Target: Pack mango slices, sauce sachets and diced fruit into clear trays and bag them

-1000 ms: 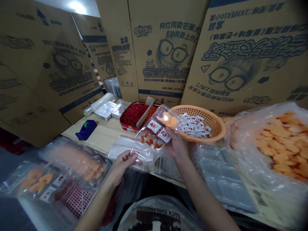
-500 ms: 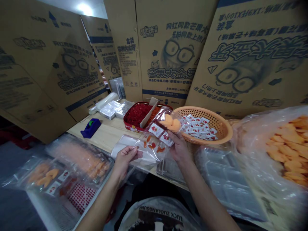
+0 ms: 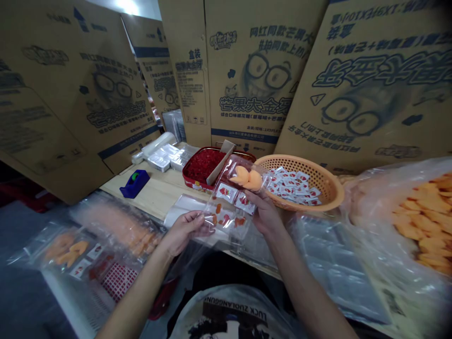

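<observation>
Pinching a clear plastic wrapper (image 3: pixel 226 221), the left hand (image 3: pixel 181 230) closes its fingers (image 3: pixel 197 221) on the nine o'clock edge, while the right hand (image 3: pixel 264 214) grips a candy tray (image 3: pixel 243 176) at one o'clock.

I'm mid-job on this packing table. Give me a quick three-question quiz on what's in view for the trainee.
1. Which hand is nearer the woven orange plastic basket?
2. True or false: the blue tape dispenser sits inside the red tray.
3. What fills the basket?
A. White sachets with red print
B. Rolls of tape
C. Loose orange pieces

Key:
1. The right hand, which holds the clear plastic tray.
2. False: it stands on the wooden tabletop, apart from the tray.
3. A: white sachets with red print.
</observation>
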A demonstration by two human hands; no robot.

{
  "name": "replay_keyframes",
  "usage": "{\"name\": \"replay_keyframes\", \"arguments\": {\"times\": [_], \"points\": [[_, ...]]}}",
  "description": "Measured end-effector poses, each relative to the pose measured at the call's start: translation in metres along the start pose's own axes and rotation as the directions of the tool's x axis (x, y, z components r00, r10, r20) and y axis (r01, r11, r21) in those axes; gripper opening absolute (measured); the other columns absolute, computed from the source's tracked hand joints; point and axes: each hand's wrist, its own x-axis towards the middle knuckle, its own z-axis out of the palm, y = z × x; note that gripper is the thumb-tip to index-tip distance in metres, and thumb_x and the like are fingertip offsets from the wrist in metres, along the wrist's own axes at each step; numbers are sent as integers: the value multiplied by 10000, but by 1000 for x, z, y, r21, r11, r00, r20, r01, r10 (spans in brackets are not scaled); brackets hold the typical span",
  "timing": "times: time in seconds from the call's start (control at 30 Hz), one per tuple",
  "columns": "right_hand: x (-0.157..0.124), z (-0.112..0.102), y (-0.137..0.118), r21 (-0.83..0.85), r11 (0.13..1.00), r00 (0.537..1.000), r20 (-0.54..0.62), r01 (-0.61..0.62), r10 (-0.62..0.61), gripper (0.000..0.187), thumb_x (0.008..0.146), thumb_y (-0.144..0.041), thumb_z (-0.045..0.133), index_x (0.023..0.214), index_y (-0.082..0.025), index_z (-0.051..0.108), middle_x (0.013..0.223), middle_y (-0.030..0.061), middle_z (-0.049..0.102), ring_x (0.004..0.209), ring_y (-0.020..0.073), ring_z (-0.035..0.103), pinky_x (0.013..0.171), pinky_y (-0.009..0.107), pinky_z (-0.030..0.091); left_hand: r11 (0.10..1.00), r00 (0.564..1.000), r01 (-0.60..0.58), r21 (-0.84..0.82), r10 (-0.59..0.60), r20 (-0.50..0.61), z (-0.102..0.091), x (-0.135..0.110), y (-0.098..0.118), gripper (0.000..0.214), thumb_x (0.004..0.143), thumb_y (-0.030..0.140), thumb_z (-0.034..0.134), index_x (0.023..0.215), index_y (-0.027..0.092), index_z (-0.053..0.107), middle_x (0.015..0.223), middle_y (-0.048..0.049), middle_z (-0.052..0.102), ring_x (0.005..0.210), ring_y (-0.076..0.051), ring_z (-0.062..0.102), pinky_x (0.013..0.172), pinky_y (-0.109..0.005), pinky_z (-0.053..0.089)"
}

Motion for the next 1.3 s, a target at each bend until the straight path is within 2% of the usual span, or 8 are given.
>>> {"name": "replay_keyframes", "arguments": {"times": [0.23, 0.33, 0.57, 0.77, 0.87, 0.93, 1.1, 1.3], "points": [[0, 10, 1, -9, 999, 998, -35, -48, 48, 361, 574, -181, 765, 915, -204, 651, 829, -23, 701, 696, 132, 634, 687, 261, 521, 984, 990, 124, 131, -133, 56, 2, 5, 8, 279, 669, 345, 701, 826, 117, 662, 889, -122, 692, 774, -219, 653, 702, -326, 516], [-1, 11, 2, -10, 994, 994, -18, -105, 104, 324, 565, -188, 773, 864, -193, 648, 777, -27, 695, 643, 119, 624, 626, 237, 514, 984, 979, 161, 82, -170, 112, 1, 10, 10, 250, 667, 315, 707, 805, 109, 673, 863, -117, 692, 746, -209, 651, 722, -339, 512], [-5, 14, 6, -37, 991, 991, 35, -130, 131, 381, 576, -222, 770, 933, -187, 641, 902, 20, 697, 769, 163, 639, 715, 285, 508, 986, 998, 55, -159, -55, 3, 6, 24, 12, 224, 647, 239, 724, 821, 109, 667, 711, -55, 673, 594, -142, 613, 617, -259, 496], [-9, 13, 8, -130, 971, 974, 79, -200, 211, 283, 563, -195, 772, 825, -180, 667, 753, -9, 690, 648, 124, 606, 610, 227, 486, 985, 1000, 23, -172, -22, 6, 14, 27, 14, 229, 662, 222, 716, 852, 112, 652, 777, -65, 684, 663, -165, 632, 661, -289, 501], [-12, 15, 8, -163, 960, 961, 124, -226, 247, 275, 570, -207, 766, 826, -177, 668, 799, 6, 693, 662, 136, 607, 613, 243, 495, 983, 1000, -12, -184, 9, -13, 17, 30, 12, 205, 662, 218, 716, 826, 114, 651, 742, -47, 679, 639, -151, 626, 642, -273, 500], [-10, 16, 5, -151, 971, 975, 101, -184, 200, 332, 578, -222, 761, 891, -184, 656, 858, 15, 690, 711, 152, 616, 648, 264, 505, 976, 999, 1, -216, -12, -52, 18, 32, 10, 192, 648, 208, 726, 798, 116, 650, 702, -36, 674, 613, -144, 621, 625, -261, 495], [12, 15, -6, -177, 978, 993, -34, 106, -114, 506, 573, -201, 760, 1046, -268, 594, 833, -45, 663, 719, 115, 599, 643, 223, 482, 964, 994, 61, -260, -82, -72, 17, 34, 5, 190, 649, 225, 726, 787, 119, 652, 701, -42, 684, 620, -156, 633, 647, -278, 504], [17, 13, -8, -505, 852, 991, 82, 136, -110, 178, 649, -275, 703, 812, -207, 685, 767, -18, 657, 698, 118, 556, 641, 226, 427, 948, 995, 59, -312, -80, -52, 20, 33, 3, 279, 677, 239, 702, 918, 107, 648, 795, -82, 705, 713, -203, 659, 720, -321, 510]]}}
